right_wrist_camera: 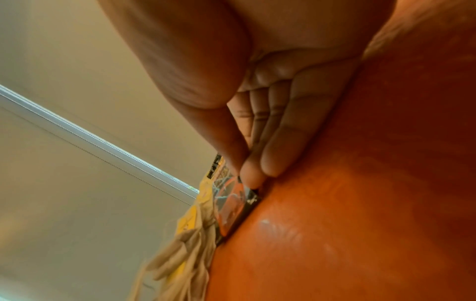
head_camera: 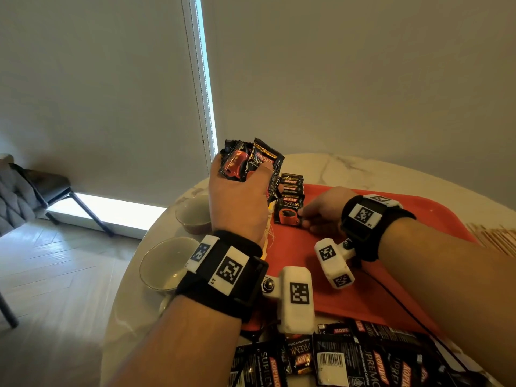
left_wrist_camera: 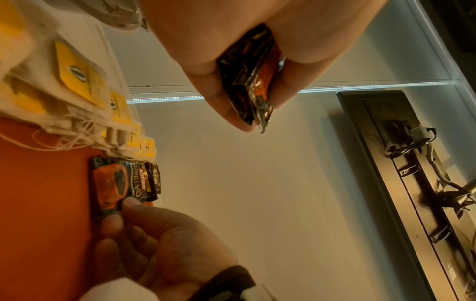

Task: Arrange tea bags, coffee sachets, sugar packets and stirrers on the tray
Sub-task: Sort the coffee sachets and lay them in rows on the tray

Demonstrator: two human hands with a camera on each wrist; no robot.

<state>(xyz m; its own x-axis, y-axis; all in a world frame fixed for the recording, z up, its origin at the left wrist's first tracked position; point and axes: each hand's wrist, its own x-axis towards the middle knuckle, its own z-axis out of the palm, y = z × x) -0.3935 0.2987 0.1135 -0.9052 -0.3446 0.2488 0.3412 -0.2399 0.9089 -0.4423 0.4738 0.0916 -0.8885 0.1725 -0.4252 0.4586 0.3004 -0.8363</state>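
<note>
On the red tray, the right hand pinches the nearest coffee sachet — the left hand, raised, grips a bunch of sachets.

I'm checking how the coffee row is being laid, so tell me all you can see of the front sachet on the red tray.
The front sachet is a glossy black foil packet printed KOPIKO SUPREMO above a red cup picture. It lies flat on the red tray, overlapping the row of sachets behind it, beside the tea bags. The right hand pinches its right edge between thumb and fingertips.
</note>
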